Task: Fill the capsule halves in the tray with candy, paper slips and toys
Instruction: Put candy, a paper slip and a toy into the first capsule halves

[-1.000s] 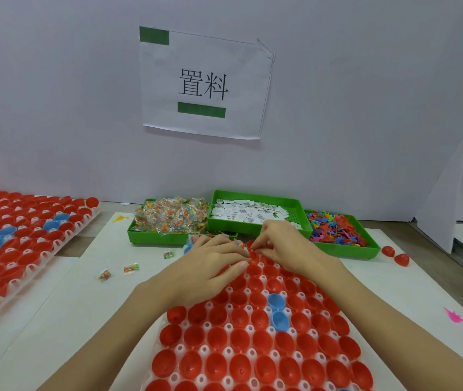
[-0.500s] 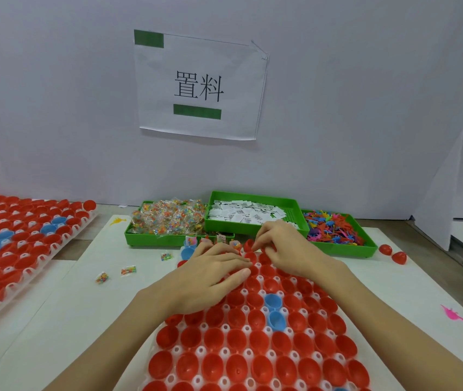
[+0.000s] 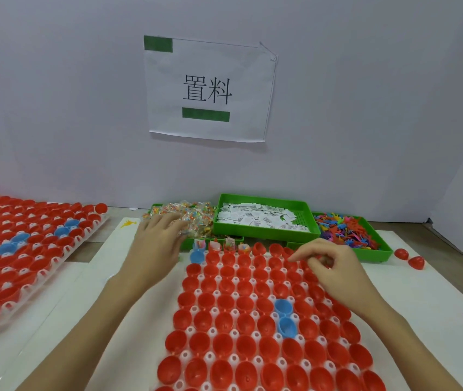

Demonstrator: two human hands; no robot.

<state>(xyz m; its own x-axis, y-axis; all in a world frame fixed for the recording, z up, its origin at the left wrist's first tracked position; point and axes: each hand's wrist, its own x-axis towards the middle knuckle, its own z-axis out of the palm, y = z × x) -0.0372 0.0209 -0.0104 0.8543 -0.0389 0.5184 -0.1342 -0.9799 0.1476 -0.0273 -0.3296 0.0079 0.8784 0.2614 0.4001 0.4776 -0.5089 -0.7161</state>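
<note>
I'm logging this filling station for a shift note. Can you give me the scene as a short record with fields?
left hand: fingers spread, reaching onto the candy bin
right hand: fingers curled over the capsule tray, far right; contents unclear
paper slips bin: middle
toys bin: right
filled halves: a few in the far row
second tray: left side

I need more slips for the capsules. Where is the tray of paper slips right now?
In the head view, the green tray of paper slips sits at the back of the table, between the candy tray on its left and the toy tray on its right.
</note>
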